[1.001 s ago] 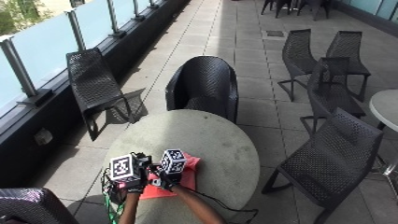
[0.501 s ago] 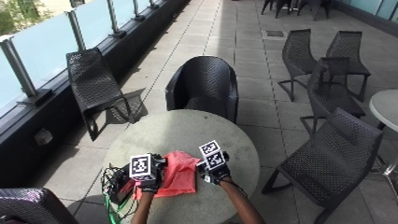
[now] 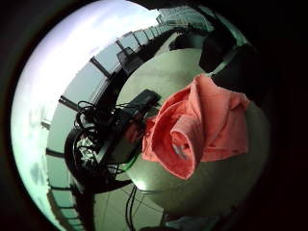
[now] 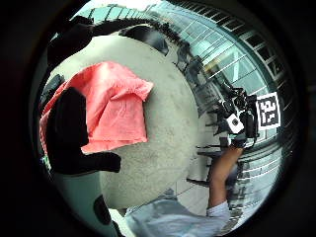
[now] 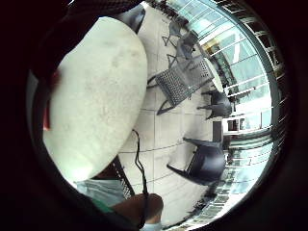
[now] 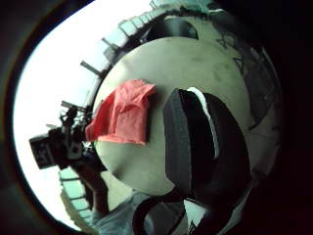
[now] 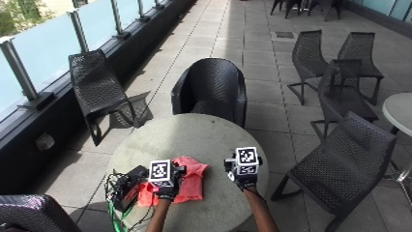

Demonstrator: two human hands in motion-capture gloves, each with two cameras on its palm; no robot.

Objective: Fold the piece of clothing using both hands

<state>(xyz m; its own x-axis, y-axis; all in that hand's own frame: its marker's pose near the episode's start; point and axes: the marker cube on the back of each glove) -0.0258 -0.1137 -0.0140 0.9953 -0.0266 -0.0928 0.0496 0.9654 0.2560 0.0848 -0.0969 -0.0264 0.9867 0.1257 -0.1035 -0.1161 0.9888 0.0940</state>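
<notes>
clothing: a coral-red garment (image 7: 187,181) lies rumpled and partly folded on the round grey table (image 7: 193,140), at the near left part of the top; one doubled layer bulges up at its middle in the left little-finger palm view (image 3: 192,130).
left hand: the left hand (image 7: 166,185) hovers over the garment's near-left part; its thumb and fingers (image 4: 74,133) show spread and relaxed in front of the cloth, gripping nothing.
right hand: the right hand (image 7: 242,176) is over bare tabletop, just right of the garment and apart from it; whether its fingers are wide or curled cannot be told.
in the way: a black device with tangled cables (image 7: 125,186) sits at the table's left edge, touching the garment's left side.
around: a dark woven chair (image 7: 211,89) stands at the table's far side, another (image 7: 341,164) at its right, a third (image 7: 96,92) by the glass railing (image 7: 38,48).
</notes>
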